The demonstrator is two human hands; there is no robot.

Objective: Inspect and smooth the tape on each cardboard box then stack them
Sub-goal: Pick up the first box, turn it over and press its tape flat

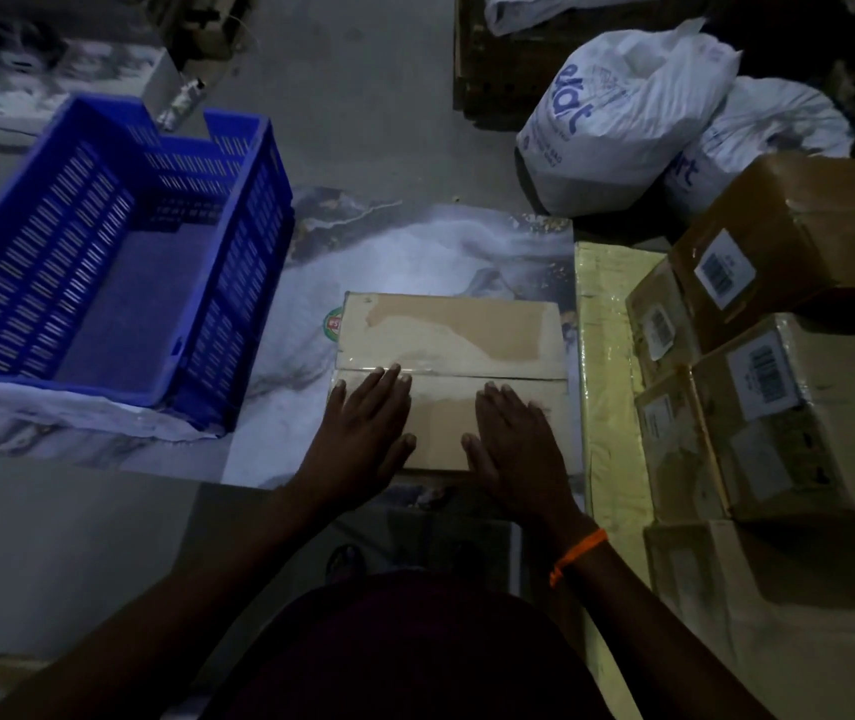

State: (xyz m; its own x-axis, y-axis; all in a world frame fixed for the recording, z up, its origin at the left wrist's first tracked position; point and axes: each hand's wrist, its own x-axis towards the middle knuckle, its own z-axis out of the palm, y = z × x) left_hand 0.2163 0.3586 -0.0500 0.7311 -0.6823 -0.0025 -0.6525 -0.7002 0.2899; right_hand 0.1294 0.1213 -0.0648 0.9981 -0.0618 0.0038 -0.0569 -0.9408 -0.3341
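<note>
A flat cardboard box [446, 335] lies on the marbled sheet in front of me, with a clear tape seam [467, 373] running across its top. My left hand [363, 433] lies flat on the near left part of the lid, fingertips touching the seam. My right hand [513, 444] lies flat on the near right part, fingers straight, just short of the seam. An orange band is on the right wrist. Several taped boxes with barcode labels [758, 356] are piled at the right.
A blue slotted plastic crate [238, 262] stands at the left on the marbled sheet [415, 252]. Two white printed bags [617, 127] sit at the back right. A yellowish wrapped package [607, 356] lies between the flat box and the pile. Dark wooden crate at the back.
</note>
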